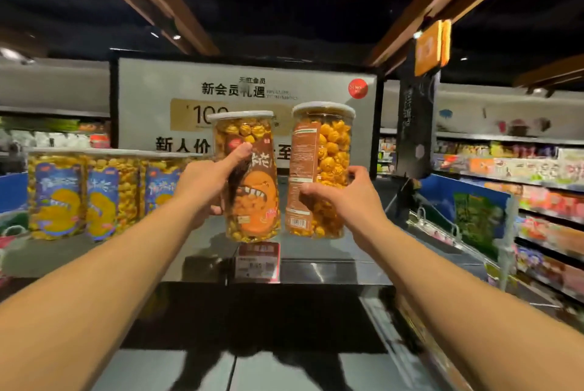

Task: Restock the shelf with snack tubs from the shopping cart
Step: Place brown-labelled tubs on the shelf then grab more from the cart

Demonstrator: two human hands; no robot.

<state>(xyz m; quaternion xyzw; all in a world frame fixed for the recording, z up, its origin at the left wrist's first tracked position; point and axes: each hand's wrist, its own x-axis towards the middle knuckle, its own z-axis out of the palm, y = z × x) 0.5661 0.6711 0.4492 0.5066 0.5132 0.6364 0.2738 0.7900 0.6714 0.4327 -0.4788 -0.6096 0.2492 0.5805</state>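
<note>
Step in hand: placing. Two tubs were being carried to the top shelf point(319, 251) together, neither yet released.

The left grip point(202, 182) was clamped round the brown-label popcorn tub point(252, 201), thumb across its front and fingers behind. The right grip point(344, 198) was clamped round the second popcorn tub point(328, 144) at its lower half, thumb on the printed back panel. Both tubs were near the shelf's front edge, about mid-width, just beside each other but apart. The left one leaned slightly. Their bases appeared to be just clear of the shelf; contact could not be ruled out.

Containers: both were clear tubs with pale lids fitted, filled nearly to the lid with orange-yellow popcorn. Three blue-label popcorn tubs point(104, 198) stood upright in a row toward the shelf's left edge, lids on and equally full.

A price tag point(257, 261) hung at the front edge below the held tubs. The shopping cart could not be made out.

Judgement on the next move: lower both tubs upright onto the bare shelf right of the blue-label row, and turn the right-hand tub so its front label faces out before letting go.
</note>
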